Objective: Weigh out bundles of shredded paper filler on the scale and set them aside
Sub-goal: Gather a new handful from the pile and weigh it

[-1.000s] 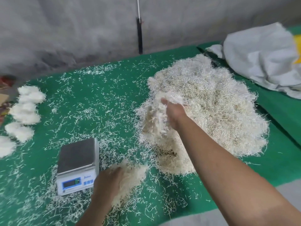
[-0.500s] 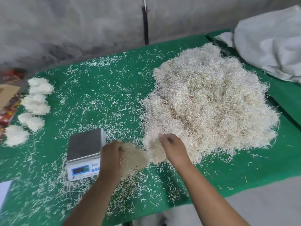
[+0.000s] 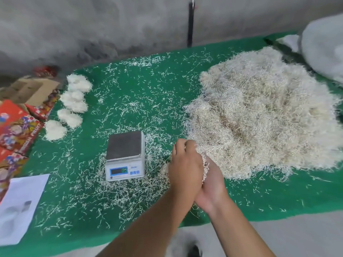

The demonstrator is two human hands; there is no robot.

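Both hands pressed together: left hand (image 3: 185, 169) on top, right hand (image 3: 211, 184) beneath, clasping a filler bundle (image 3: 204, 168) betw. palms, just right of scale (image 3: 125, 156). Advice: compact firmly, then centre on the bare platter. Main heap (image 3: 259, 112) far right; finished bundles (image 3: 71, 106) far left. Loose strands litter tabletop (image 3: 148, 89) round scale, may snag.
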